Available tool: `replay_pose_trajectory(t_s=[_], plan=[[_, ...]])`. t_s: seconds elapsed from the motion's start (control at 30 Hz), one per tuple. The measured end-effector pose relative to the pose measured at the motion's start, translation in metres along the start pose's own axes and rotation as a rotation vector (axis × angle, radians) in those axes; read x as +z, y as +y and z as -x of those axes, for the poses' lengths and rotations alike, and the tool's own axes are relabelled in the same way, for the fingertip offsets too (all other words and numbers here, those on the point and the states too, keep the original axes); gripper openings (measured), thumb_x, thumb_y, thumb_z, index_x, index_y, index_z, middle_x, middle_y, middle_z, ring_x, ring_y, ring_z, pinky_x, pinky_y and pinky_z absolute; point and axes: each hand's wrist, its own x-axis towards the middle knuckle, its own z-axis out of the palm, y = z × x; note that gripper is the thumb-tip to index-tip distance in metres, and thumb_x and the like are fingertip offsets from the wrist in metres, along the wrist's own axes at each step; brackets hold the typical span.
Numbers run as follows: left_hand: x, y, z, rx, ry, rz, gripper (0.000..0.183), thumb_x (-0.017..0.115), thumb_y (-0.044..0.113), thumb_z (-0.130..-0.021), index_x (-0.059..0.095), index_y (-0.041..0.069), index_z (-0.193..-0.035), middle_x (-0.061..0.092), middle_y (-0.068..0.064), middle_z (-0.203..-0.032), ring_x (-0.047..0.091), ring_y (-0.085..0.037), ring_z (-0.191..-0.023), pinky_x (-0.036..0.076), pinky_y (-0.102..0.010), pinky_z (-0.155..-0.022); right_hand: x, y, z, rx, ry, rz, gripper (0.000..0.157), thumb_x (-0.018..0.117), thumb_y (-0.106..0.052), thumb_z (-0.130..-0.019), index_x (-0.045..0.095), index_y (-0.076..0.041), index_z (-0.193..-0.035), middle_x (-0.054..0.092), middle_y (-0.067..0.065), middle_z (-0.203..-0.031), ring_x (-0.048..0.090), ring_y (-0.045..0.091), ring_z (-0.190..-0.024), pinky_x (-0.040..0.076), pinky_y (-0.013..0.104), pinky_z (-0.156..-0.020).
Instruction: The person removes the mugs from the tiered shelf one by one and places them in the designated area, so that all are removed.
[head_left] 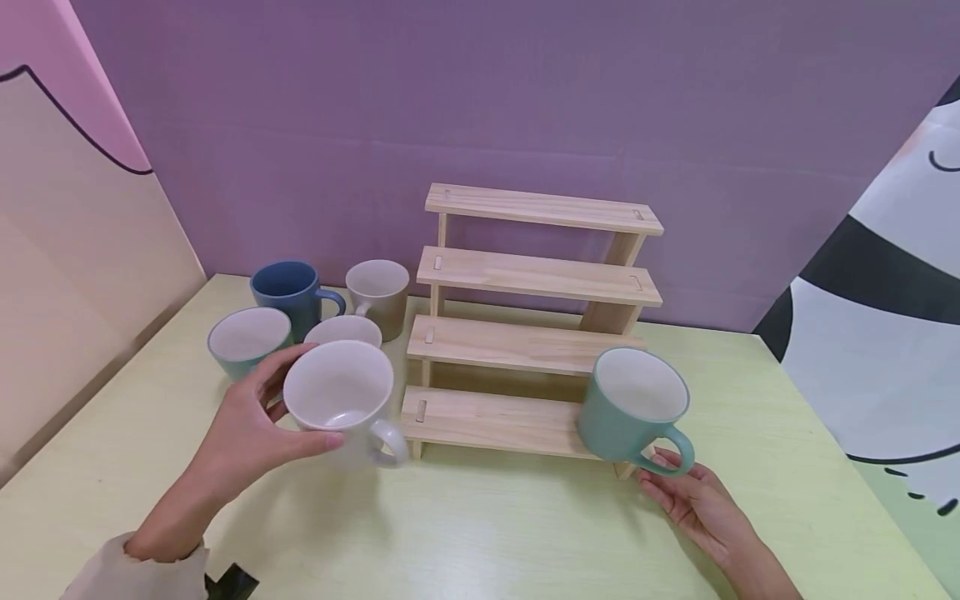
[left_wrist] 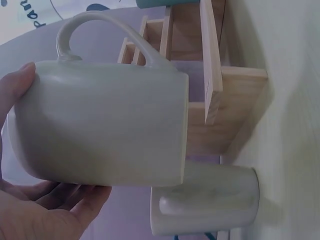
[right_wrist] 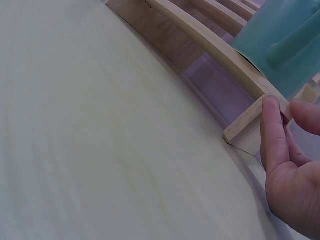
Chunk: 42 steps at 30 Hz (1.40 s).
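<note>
My left hand (head_left: pixel 251 417) holds a white mug (head_left: pixel 341 387) raised above the table, thumb at one side and fingers at the other; its handle points right in the head view. Close below the mug, in the left wrist view, stands another pale mug (left_wrist: pixel 210 200). On the right end of the lowest step of a wooden step rack (head_left: pixel 498 417) sits a teal mug (head_left: pixel 626 412), handle toward the front right. Below that handle, my right hand (head_left: pixel 701 508) pinches the end of this step between thumb and fingers (right_wrist: pixel 274 130).
Left of the rack several mugs stand grouped on the pale table (head_left: pixel 480 533): a blue mug (head_left: pixel 288 292), a beige-grey mug (head_left: pixel 381 296), a light teal mug (head_left: pixel 243 342) and a white-lined mug (head_left: pixel 343 331) partly hidden. A purple wall (head_left: pixel 480 100) rises behind.
</note>
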Motion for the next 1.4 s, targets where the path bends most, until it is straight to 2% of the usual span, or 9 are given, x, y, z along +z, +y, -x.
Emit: replay_pose_trajectory(t_s=[0.13, 0.4, 0.63, 0.87, 1.03, 1.23, 1.4], plan=[[-0.012, -0.007, 0.006, 0.005, 0.029, -0.023, 0.089, 0.086, 0.005, -0.065, 0.040, 0.010, -0.141, 0.051, -0.009, -0.129, 0.050, 0.002, -0.106, 0.042, -0.003, -0.089, 0.000, 0.000, 0.001, 0.003, 0.017, -0.001, 0.036, 0.031, 0.008, -0.099, 0.063, -0.002, -0.114, 0.067, 0.015, -0.112, 0.066, 0.020, -0.104, 0.051, 0.027, -0.094], [-0.034, -0.022, 0.021, -0.007, 0.084, -0.070, 0.088, 0.085, 0.002, -0.065, 0.041, 0.014, -0.141, 0.052, 0.011, -0.119, 0.052, 0.002, -0.103, 0.043, -0.003, -0.086, 0.000, -0.001, 0.000, 0.005, -0.002, -0.001, 0.036, 0.031, 0.007, -0.100, 0.062, -0.002, -0.115, 0.067, 0.014, -0.112, 0.066, 0.020, -0.105, 0.050, 0.027, -0.094], [-0.051, -0.034, 0.031, -0.020, 0.137, -0.067, 0.085, 0.081, -0.006, -0.067, 0.044, 0.019, -0.139, 0.052, 0.014, -0.118, 0.053, 0.003, -0.100, 0.044, -0.003, -0.083, 0.001, -0.001, 0.000, 0.018, 0.009, -0.015, 0.036, 0.032, 0.008, -0.100, 0.062, -0.002, -0.115, 0.067, 0.014, -0.112, 0.066, 0.020, -0.104, 0.051, 0.028, -0.094], [-0.064, -0.051, 0.040, -0.034, 0.186, -0.092, 0.085, 0.081, -0.005, -0.068, 0.044, 0.019, -0.140, 0.052, 0.014, -0.119, 0.054, 0.004, -0.099, 0.045, -0.003, -0.083, 0.001, -0.001, 0.000, 0.008, 0.011, -0.017, 0.036, 0.031, 0.008, -0.100, 0.062, -0.001, -0.115, 0.067, 0.015, -0.112, 0.066, 0.020, -0.104, 0.051, 0.028, -0.094], [-0.070, -0.062, 0.042, -0.031, 0.228, -0.018, 0.083, 0.079, -0.010, -0.067, 0.046, 0.018, -0.138, 0.053, 0.014, -0.118, 0.055, 0.005, -0.097, 0.045, -0.002, -0.081, 0.000, 0.000, 0.000, -0.001, 0.007, -0.022, 0.036, 0.030, 0.009, -0.100, 0.062, -0.001, -0.114, 0.067, 0.015, -0.110, 0.067, 0.021, -0.103, 0.051, 0.029, -0.093], [-0.079, -0.077, 0.045, -0.064, 0.265, 0.092, 0.080, 0.077, -0.013, -0.068, 0.048, 0.022, -0.135, 0.054, 0.016, -0.117, 0.054, 0.007, -0.097, 0.044, -0.001, -0.080, 0.001, 0.000, -0.001, 0.006, 0.012, -0.015, 0.035, 0.031, 0.008, -0.100, 0.062, -0.001, -0.115, 0.067, 0.015, -0.110, 0.067, 0.021, -0.102, 0.051, 0.027, -0.093], [-0.086, -0.087, 0.046, -0.103, 0.290, 0.050, 0.080, 0.077, -0.010, -0.070, 0.047, 0.025, -0.135, 0.052, 0.021, -0.117, 0.052, 0.011, -0.098, 0.042, 0.002, -0.078, 0.001, 0.000, 0.000, -0.004, 0.008, -0.020, 0.035, 0.032, 0.009, -0.099, 0.062, 0.000, -0.113, 0.068, 0.015, -0.109, 0.067, 0.022, -0.103, 0.051, 0.029, -0.093]])
